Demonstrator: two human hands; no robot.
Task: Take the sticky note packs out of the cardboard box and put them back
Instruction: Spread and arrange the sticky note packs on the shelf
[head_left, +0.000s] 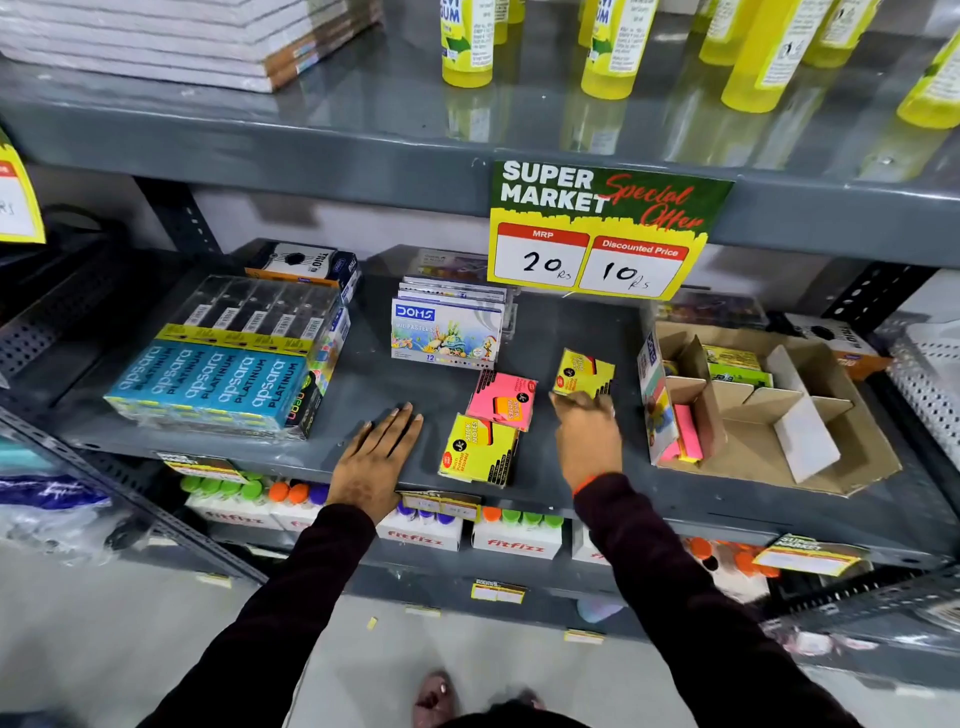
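A brown cardboard box (831, 467) with dividers lies on the grey shelf at the right. It holds green packs (735, 366) at the back and a pink pack (688, 434) at its left side. My right hand (589, 434) grips a yellow sticky note pack (582, 371) by its near edge, just above the shelf, left of the box. A pink pack (501, 400) and a yellow pack (478, 449) lie on the shelf between my hands. My left hand (376, 462) rests flat on the shelf edge, fingers spread, empty.
Blue Apsara pencil boxes (218, 384) stand at the left, a stack of DOMS pastel boxes (447, 332) behind the packs. A yellow price sign (597, 234) hangs from the upper shelf, where yellow gum bottles (467, 41) stand. Fitfizz bottles (421, 535) fill the lower shelf.
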